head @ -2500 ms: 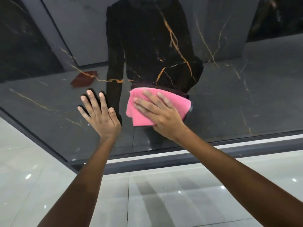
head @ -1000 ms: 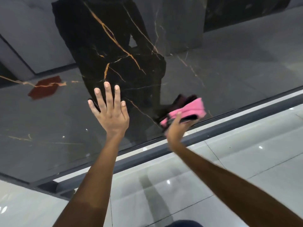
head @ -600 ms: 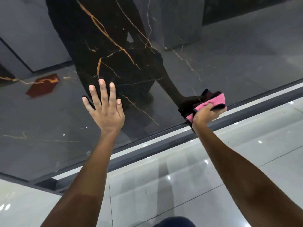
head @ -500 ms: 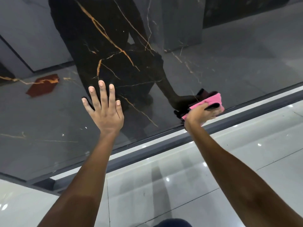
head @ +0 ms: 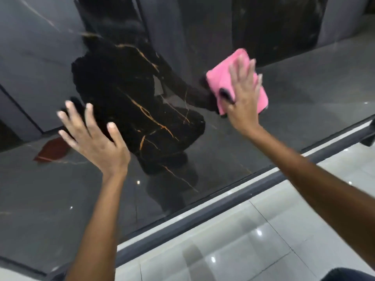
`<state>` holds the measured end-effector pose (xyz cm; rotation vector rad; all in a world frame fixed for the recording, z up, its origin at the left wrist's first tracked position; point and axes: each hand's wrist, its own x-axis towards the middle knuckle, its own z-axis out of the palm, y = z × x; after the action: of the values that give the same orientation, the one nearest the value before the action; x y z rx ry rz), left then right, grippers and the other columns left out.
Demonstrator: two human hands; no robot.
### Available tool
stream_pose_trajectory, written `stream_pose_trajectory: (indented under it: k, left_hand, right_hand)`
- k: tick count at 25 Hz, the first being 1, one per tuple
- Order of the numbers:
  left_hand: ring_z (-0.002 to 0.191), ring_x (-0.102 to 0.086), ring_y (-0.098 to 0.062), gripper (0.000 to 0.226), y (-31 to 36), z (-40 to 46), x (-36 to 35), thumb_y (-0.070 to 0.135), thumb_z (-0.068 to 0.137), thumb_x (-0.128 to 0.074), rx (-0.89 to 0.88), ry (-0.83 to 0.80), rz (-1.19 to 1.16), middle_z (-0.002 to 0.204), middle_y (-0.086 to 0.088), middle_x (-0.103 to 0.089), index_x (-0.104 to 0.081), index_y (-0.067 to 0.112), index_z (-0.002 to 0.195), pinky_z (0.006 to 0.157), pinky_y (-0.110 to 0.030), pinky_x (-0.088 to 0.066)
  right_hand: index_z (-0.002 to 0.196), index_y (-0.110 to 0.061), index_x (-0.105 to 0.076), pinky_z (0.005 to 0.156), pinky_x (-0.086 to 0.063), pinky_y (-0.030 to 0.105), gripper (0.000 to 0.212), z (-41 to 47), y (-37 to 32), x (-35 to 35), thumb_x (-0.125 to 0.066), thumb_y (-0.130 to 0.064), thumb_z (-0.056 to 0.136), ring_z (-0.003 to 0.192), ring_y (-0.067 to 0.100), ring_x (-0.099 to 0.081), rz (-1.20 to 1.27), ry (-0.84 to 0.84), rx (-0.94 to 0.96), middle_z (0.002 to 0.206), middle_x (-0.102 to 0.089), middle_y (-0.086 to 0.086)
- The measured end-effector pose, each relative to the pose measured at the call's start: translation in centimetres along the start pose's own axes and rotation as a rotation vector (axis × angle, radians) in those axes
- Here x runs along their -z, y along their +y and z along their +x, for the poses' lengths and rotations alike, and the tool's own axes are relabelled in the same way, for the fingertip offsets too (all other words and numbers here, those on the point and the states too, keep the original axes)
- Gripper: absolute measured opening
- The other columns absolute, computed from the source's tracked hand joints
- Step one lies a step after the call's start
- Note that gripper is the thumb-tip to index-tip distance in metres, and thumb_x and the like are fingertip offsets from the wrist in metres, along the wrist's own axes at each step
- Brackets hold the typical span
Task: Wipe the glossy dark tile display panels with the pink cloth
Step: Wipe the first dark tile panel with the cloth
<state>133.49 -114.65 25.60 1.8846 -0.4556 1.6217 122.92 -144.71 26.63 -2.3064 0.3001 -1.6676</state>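
The right hand point(head: 244, 96), in the upper right of the frame, lies flat on the pink cloth point(head: 227, 77) with its fingers straight and spread, pressing the folded pad against the glossy dark panel point(head: 304, 94). An open palm like this probably serves to spread pressure over the whole pad, so that more of the cloth meets the tile in each stroke than a pinch would allow. The cloth itself sits under that palm, its upper left corner and right edge showing beyond the fingers. The left hand point(head: 95, 138), at centre left, is also open, fingers straight and fanned, laid against the same panel with nothing in it; it seems to act as a brace that steadies the body while the other arm reaches. Both hands are somewhat blurred, so the exact contact of each fingertip is hard to judge. The panel is black with thin gold veins point(head: 146, 112) and shines like a mirror, returning a dark crouched reflection in the middle of the frame. A dark metal frame rail point(head: 223, 201) runs diagonally along its lower edge, and below it, at the lower right, lies a pale polished floor point(head: 253, 240) with small bright glints of light.
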Motion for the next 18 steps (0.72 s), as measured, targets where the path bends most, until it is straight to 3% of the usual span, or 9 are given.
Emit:
stream_pose_trajectory:
  k: [2,3,7,8,10,14,15,16,18]
  left_hand:
    - [0.144,-0.021,-0.04,0.052,0.4,2.5,-0.1,0.028,0.101,-0.035,0.076,0.03,0.116,0.155,-0.019,-0.03,-0.031,0.012,0.15,0.118,-0.047,-0.006]
    - [0.144,-0.023,-0.04,0.054,0.7,2.3,-0.2,0.028,0.101,-0.033,0.083,0.027,0.168,0.155,-0.019,-0.03,-0.027,0.011,0.152,0.118,-0.05,-0.008]
    - [0.144,-0.021,-0.04,0.054,0.9,2.0,0.0,0.03,0.102,-0.025,0.071,-0.062,0.174,0.156,-0.019,-0.029,-0.021,0.011,0.153,0.118,-0.051,-0.005]
    - [0.144,-0.019,-0.04,0.054,0.8,2.1,0.0,0.031,0.103,-0.022,0.073,-0.068,0.158,0.156,-0.019,-0.028,-0.019,0.012,0.154,0.119,-0.049,-0.001]
    - [0.145,-0.016,-0.039,0.054,0.5,1.9,-0.2,0.032,0.105,-0.019,0.066,-0.076,0.142,0.157,-0.018,-0.025,-0.014,0.014,0.155,0.119,-0.047,0.006]
    - [0.145,-0.014,-0.04,0.055,0.4,1.3,0.0,0.031,0.105,-0.022,0.067,-0.084,0.112,0.159,-0.015,-0.021,-0.007,0.018,0.156,0.119,-0.047,0.007]
    - [0.145,-0.014,-0.039,0.056,0.3,1.5,0.0,0.031,0.104,-0.023,0.07,-0.091,0.107,0.159,-0.015,-0.021,-0.006,0.019,0.156,0.119,-0.047,0.007]
    - [0.145,-0.013,-0.039,0.056,0.4,1.7,0.1,0.031,0.104,-0.023,0.074,-0.095,0.111,0.159,-0.014,-0.02,-0.004,0.02,0.156,0.119,-0.047,0.006]
    - [0.146,-0.012,-0.037,0.056,0.6,1.8,0.0,0.031,0.104,-0.023,0.07,-0.081,0.122,0.159,-0.013,-0.02,-0.004,0.021,0.156,0.119,-0.048,0.004]
  right_hand:
    - [0.151,-0.01,-0.026,0.116,-0.003,0.053,0.069,4.0,-1.2,1.2,-0.053,-0.029,0.09,0.146,0.042,-0.006,0.079,0.098,-0.168,0.158,-0.02,0.017]
    - [0.151,-0.011,-0.026,0.117,-0.003,0.051,0.072,3.3,-2.2,0.6,-0.057,-0.024,0.088,0.145,0.041,-0.008,0.09,0.075,-0.105,0.157,-0.022,0.019]
    - [0.149,-0.02,-0.026,0.119,0.003,0.041,0.087,-7.8,-6.1,-3.6,-0.066,-0.01,0.073,0.145,0.026,-0.016,-0.232,-0.428,0.978,0.153,-0.037,0.004]
    - [0.15,-0.02,-0.026,0.12,0.005,0.04,0.083,-7.8,-5.3,-3.6,-0.06,-0.01,0.075,0.147,0.023,-0.01,-0.301,-0.478,1.111,0.154,-0.034,0.001]
    - [0.151,-0.021,-0.024,0.12,0.001,0.04,0.077,-2.3,-3.7,-2.4,-0.051,-0.015,0.079,0.149,0.02,-0.003,-0.295,-0.309,1.061,0.157,-0.03,0.0]
    - [0.152,-0.014,-0.025,0.118,0.0,0.037,0.073,9.8,-5.0,2.5,-0.057,-0.023,0.087,0.147,0.04,-0.008,0.025,0.085,0.099,0.158,-0.02,0.016]
    - [0.152,-0.015,-0.025,0.118,0.0,0.036,0.073,9.7,-6.5,2.0,-0.058,-0.024,0.087,0.147,0.037,-0.007,0.085,0.116,-0.031,0.157,-0.023,0.017]
    - [0.152,-0.017,-0.024,0.118,-0.002,0.036,0.079,8.3,-7.9,0.9,-0.062,-0.023,0.084,0.148,0.032,-0.009,0.065,0.114,0.067,0.155,-0.029,0.018]
    - [0.151,-0.02,-0.026,0.119,-0.004,0.041,0.09,2.4,-9.5,-2.2,-0.069,-0.015,0.072,0.144,0.023,-0.021,-0.142,-0.115,0.791,0.15,-0.041,0.01]
